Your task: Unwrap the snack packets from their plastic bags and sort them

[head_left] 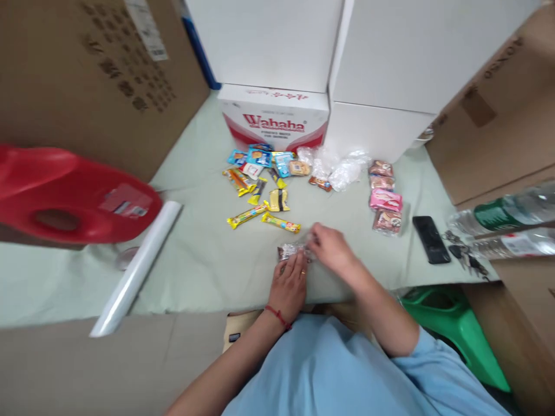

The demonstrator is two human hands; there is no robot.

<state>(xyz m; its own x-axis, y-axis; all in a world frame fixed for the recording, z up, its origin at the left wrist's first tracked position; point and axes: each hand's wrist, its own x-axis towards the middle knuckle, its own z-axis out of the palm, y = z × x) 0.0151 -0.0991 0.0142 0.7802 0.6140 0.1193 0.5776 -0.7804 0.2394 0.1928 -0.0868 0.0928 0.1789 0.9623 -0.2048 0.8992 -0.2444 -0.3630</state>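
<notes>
In the head view a small brown snack packet (284, 252) under shiny clear plastic film lies near the table's front edge. My left hand (289, 286), with a ring and a red cord bracelet, holds the packet down on the cloth with its fingers close together. My right hand (328, 245) is closed at the packet's right end, its fingertips pinching the clear film (309, 241). Just beyond lie yellow snack bars (281, 223) and a yellow square packet (279, 200). The packet's underside and part of its front are hidden by my fingers.
Blue snack packets (260, 157) and crumpled clear film (347, 171) lie before a Wahaha carton (277, 118). Right are stacked wrapped snacks (385, 199), a phone (431, 240), keys (468, 257) and bottles (507, 212). Left are a film roll (136, 268) and red jug (82, 196).
</notes>
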